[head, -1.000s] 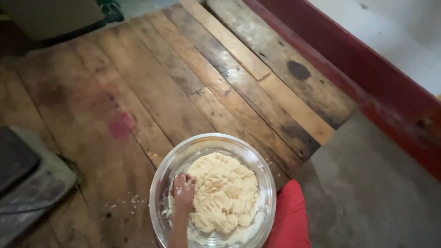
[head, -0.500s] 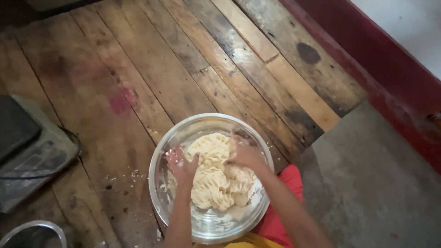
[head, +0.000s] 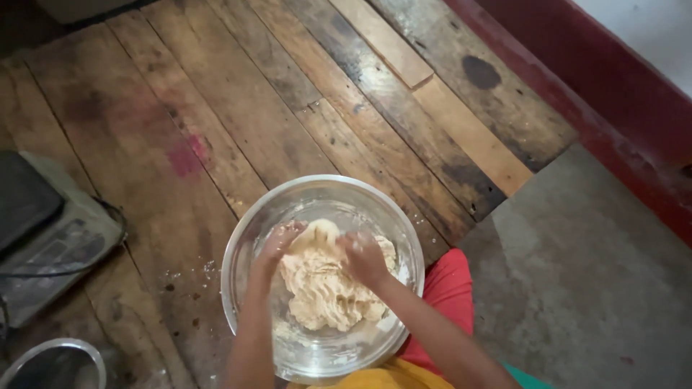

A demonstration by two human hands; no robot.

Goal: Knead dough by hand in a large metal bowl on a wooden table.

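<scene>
While both hands work inside it, item 1 is the clear glass bowl [head: 322, 194], round, sitting on the wooden plank floor [head: 238, 108] just in front of my knees, flour smears on its inner wall.

Item 2: dough [head: 324, 288], pale beige, rough and shaggy, one lump filling the bowl's middle, top edge pulled up into a small peak betw. my hands.

Item 3: left hand [head: 277, 241], grip partly closed, fingers curled onto the upper-left side of the dough, dusted w/ flour. Forearm runs down to the bottom edge of view.

Item 4: right hand [head: 364, 259], grip bent over the upper-right side of the dough, fingers pressing in; can't tell how much dough is pinched underneath. Both hands close together, nearly touching at the peak.

Item 5: red cloth [head: 450, 295] over my leg, just beside the bowl's right rim; yellow garment [head: 382, 376] at the bottom edge, touching the bowl's near side in view.

Item 6: flour specks [head: 189, 274] scattered on the planks left of the bowl.

Item 7: flat grey-dark device [head: 50, 238] w/ a cable, far left, well apart from the bowl.

Item 8: second round rim, metal-looking [head: 50, 356], bottom-left corner, only partly in view.

Item 9: grey concrete floor [head: 591, 288] to the right; dark red wall base [head: 598, 94] upper right.
</scene>
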